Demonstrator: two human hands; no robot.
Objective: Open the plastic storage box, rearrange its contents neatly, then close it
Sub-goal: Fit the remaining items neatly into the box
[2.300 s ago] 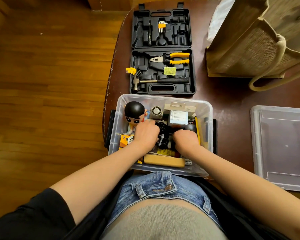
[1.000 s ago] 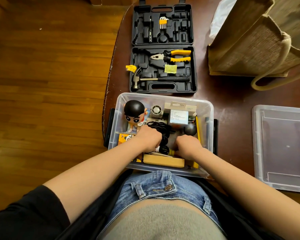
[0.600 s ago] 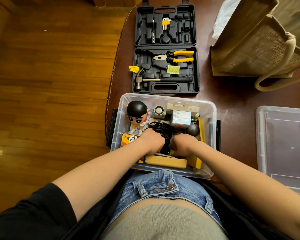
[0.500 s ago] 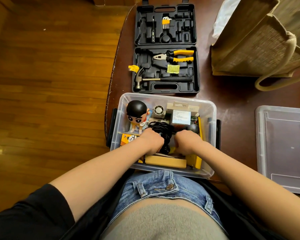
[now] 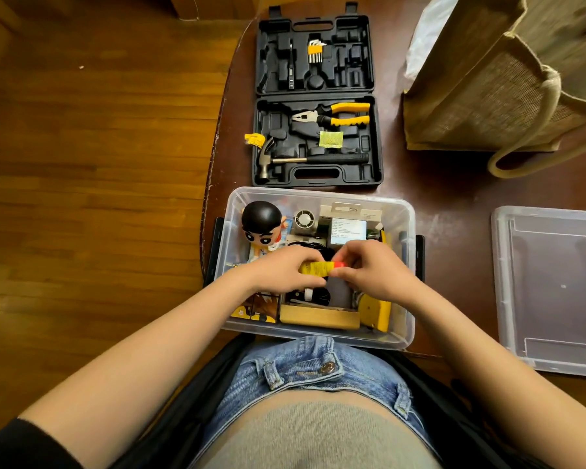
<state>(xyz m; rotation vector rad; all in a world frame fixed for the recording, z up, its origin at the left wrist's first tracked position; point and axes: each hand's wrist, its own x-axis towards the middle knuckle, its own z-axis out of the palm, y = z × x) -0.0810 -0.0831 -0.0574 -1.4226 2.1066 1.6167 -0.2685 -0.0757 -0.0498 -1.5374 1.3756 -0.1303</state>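
I am sitting at the near left corner of the desk (image 5: pixel 454 198), working over the box (image 5: pixel 407 272), which is resting against the near edge with its rim open. The bag (image 5: pixel 487 96) is standing at the far right, and the lid (image 5: pixel 552 289) is lying flat toward the near right, well apart from the box, probably set there to leave my arms room. The tool case (image 5: pixel 318 170) is lying open just beyond the box, holding a hammer (image 5: pixel 305 160) and pliers (image 5: pixel 332 116).

Inside the box, a figurine (image 5: pixel 261 221) is standing in the far left corner, a carded packet (image 5: pixel 347 218) is leaning on the far wall, and a wooden block (image 5: pixel 318 318) is lying along the near wall beside a yellow tool (image 5: pixel 378 311).

I am holding both hands above the middle of the box, lifting out a small yellow-and-red roll (image 5: pixel 320 268), apparently to find it a tidier spot. My left hand (image 5: pixel 281 272) is curling round its yellow end, fingers wrapped over the top. My right hand (image 5: pixel 376 272) is pinching the red end between thumb and fingertips (image 5: pixel 342 257). The roll is bridging the two grips, clear of the black cable (image 5: pixel 318 294) coiled below.
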